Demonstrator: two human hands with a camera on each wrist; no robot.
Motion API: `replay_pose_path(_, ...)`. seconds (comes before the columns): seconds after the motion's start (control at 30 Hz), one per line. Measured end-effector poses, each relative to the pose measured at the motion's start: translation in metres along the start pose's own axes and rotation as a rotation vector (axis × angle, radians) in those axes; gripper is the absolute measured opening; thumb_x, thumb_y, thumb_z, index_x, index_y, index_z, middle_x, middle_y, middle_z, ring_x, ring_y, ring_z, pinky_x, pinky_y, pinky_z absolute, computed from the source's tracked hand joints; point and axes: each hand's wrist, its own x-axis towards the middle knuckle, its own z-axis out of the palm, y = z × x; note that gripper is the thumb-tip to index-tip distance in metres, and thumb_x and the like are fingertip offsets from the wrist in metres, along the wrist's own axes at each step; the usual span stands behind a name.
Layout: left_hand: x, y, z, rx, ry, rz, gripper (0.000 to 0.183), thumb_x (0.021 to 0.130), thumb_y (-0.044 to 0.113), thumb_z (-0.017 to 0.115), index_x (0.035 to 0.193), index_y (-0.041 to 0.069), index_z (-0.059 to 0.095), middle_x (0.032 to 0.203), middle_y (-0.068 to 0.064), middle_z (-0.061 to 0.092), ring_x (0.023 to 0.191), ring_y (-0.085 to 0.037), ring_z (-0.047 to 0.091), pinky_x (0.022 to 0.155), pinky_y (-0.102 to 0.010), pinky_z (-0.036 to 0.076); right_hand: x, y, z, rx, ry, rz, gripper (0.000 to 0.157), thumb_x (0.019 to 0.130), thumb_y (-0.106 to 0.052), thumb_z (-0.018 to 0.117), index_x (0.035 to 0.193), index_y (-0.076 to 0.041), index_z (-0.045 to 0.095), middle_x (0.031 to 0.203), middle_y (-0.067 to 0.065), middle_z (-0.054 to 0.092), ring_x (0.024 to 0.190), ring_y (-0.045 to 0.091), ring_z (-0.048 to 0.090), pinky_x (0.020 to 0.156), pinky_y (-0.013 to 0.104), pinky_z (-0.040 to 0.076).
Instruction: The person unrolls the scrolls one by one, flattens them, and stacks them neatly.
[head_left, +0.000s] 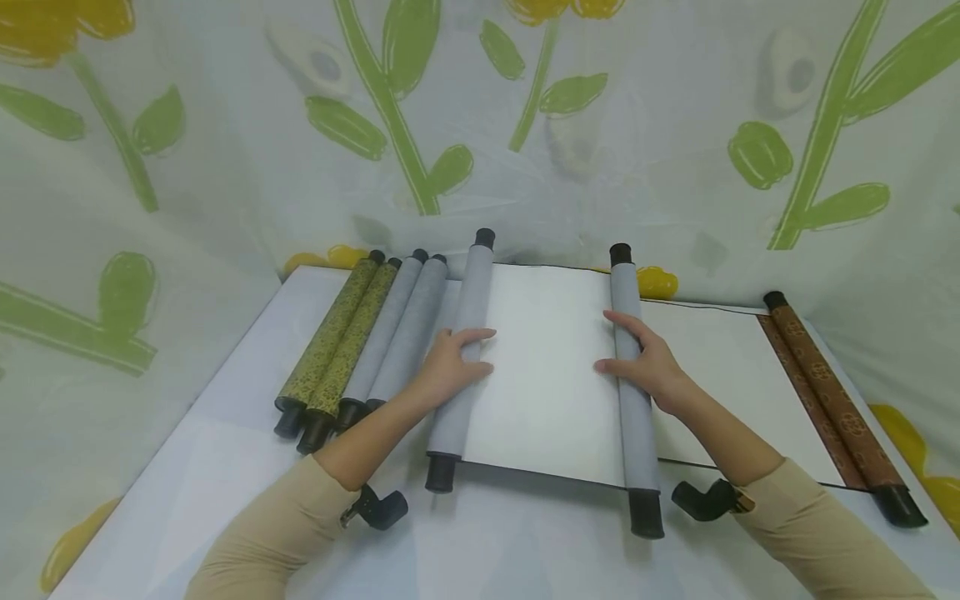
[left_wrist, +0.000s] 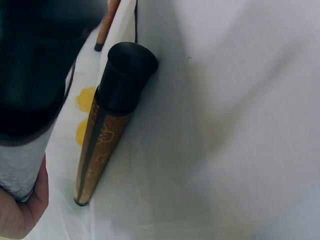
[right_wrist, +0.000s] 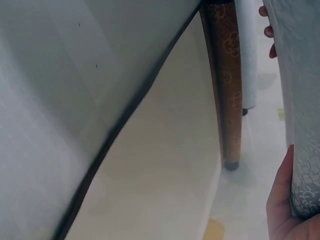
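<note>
Between my two hands is a partly unrolled scroll, its white sheet [head_left: 551, 375] spread between two grey-blue rolls with black end knobs. My left hand [head_left: 450, 367] grips the left roll [head_left: 448, 425] near its middle, thumb and fingers curled round it. On the other side my right hand [head_left: 651, 362] holds the right roll [head_left: 637, 442] the same way. The scroll appears raised above the table. In the left wrist view a black knob [left_wrist: 40, 65] fills the upper left corner. The right wrist view shows the roll's patterned grey cloth [right_wrist: 307, 165] in the right hand.
Two green-gold scrolls [head_left: 330, 333] and two rolled grey-blue scrolls [head_left: 405, 333] lie side by side on the left of the white table [head_left: 195, 475]. A brown scroll [head_left: 836, 392] lies unrolled at the right, partly under the held one. A flower-print sheet [head_left: 637, 167] hangs behind.
</note>
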Motion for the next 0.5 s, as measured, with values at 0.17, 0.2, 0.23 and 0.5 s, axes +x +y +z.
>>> replay_pose_path(0.17, 0.0027, 0.0005, -0.0006, 0.018, 0.018, 0.001, 0.06, 0.076, 0.014, 0.076, 0.132, 0.023, 0.057, 0.126, -0.022, 0.042, 0.107, -0.034, 0.048, 0.085, -0.048, 0.045, -0.0003, -0.0013, -0.0029, -0.017, 0.009, 0.002, 0.089, 0.077, -0.01, 0.077, 0.15, -0.02, 0.027, 0.155, 0.02, 0.013, 0.132, 0.044, 0.022, 0.098, 0.061, 0.03)
replay_pose_path(0.2, 0.0034, 0.0008, -0.0006, 0.022, 0.019, 0.002, 0.06, 0.076, 0.012, 0.074, 0.133, 0.023, 0.056, 0.125, -0.022, 0.042, 0.105, -0.033, 0.049, 0.082, -0.046, 0.045, -0.0005, -0.0014, -0.0034, -0.016, 0.009, 0.001, 0.089, 0.077, -0.008, 0.076, 0.15, -0.02, 0.027, 0.155, 0.02, 0.013, 0.132, 0.044, 0.022, 0.098, 0.061, 0.03)
replay_pose_path(0.23, 0.0041, 0.001, -0.0008, 0.027, 0.019, 0.005, 0.061, 0.076, 0.008, 0.071, 0.133, 0.024, 0.056, 0.125, -0.022, 0.042, 0.102, -0.033, 0.049, 0.079, -0.044, 0.046, -0.0007, -0.0013, -0.004, -0.013, 0.01, 0.001, 0.088, 0.077, -0.007, 0.075, 0.15, -0.019, 0.027, 0.155, 0.02, 0.013, 0.132, 0.044, 0.021, 0.098, 0.062, 0.029)
replay_pose_path(0.5, 0.0033, 0.0001, -0.0068, 0.045, 0.0, 0.037, 0.057, 0.081, 0.002, 0.054, 0.135, 0.021, 0.054, 0.132, -0.025, 0.037, 0.105, -0.034, 0.045, 0.075, -0.04, 0.042, -0.0021, 0.0031, -0.0091, 0.019, -0.002, -0.009, 0.077, 0.083, 0.002, 0.056, 0.15, -0.017, 0.024, 0.156, 0.021, 0.005, 0.135, 0.045, 0.014, 0.098, 0.069, 0.024)
